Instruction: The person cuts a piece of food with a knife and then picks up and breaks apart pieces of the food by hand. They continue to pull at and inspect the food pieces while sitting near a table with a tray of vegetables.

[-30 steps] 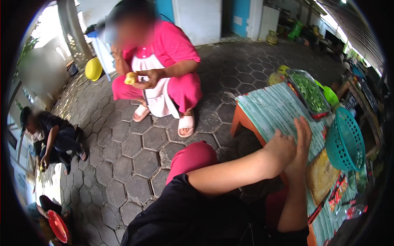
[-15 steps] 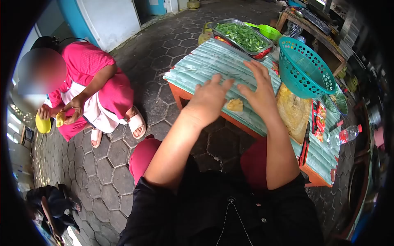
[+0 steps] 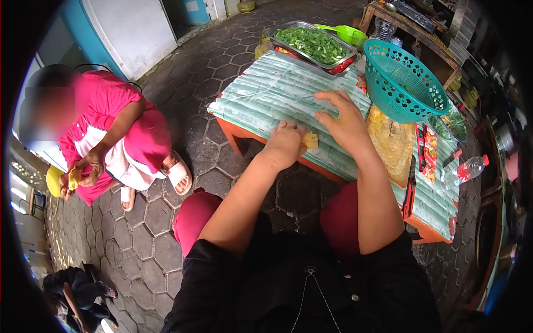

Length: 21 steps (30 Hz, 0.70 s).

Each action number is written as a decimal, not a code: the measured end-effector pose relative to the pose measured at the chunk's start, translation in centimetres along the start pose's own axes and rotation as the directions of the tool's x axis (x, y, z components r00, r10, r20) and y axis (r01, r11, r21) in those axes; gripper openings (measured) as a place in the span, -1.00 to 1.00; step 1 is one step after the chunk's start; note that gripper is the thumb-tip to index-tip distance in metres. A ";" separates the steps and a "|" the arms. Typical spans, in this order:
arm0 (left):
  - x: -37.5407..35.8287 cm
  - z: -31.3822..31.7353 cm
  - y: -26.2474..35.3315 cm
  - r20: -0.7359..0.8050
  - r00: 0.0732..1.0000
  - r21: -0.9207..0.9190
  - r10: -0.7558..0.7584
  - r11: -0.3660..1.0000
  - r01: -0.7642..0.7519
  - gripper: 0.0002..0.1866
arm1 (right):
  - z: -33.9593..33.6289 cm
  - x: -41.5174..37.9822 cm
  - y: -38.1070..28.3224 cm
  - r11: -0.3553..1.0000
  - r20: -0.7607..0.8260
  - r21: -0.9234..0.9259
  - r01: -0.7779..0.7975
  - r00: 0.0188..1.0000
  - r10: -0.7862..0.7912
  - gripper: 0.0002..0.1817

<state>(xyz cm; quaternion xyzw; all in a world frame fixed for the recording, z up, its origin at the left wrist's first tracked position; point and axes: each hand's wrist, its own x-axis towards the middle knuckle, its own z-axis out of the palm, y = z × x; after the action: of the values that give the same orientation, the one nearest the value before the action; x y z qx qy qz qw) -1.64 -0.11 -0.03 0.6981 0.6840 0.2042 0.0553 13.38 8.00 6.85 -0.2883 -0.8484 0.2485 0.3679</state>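
My left hand (image 3: 283, 145) is low over the near edge of the table, palm down with its fingers spread. Its thumb side is right at a small yellow chunk (image 3: 311, 141) and partly covers it. My right hand (image 3: 345, 123) hovers to the right of the chunk, thumb and fingers apart, with nothing in it. Both hands are above the low table (image 3: 266, 83), which has a green-and-white striped covering. A worn wooden cutting board (image 3: 391, 145) lies to the right of my right hand.
At the table's far end stands a metal tray of chopped greens (image 3: 311, 45). A teal perforated basket (image 3: 402, 83) overlaps the cutting board. Red packets (image 3: 430, 150), a knife (image 3: 410, 191) and a plastic bottle (image 3: 469, 171) are on the right. A person in pink (image 3: 122, 111) squats at left holding something yellow.
My left hand has come down beside the yellow chunk and partly covers it. My right hand stays raised, its fingers now more curved. The person at left has lowered their hands slightly.
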 end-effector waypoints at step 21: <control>1.9 2.1 -0.8 -0.018 0.999 -0.260 -0.036 0.965 0.030 -0.58 | 0.1 -0.1 -0.4 0.998 0.072 0.050 -0.035 0.997 0.032 -0.64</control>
<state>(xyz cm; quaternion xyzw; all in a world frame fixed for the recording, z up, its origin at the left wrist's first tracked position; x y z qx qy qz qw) -1.72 2.21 -1.81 0.6710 0.6636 0.2988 0.1417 13.27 7.60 6.98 -0.2840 -0.8493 0.2865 0.3405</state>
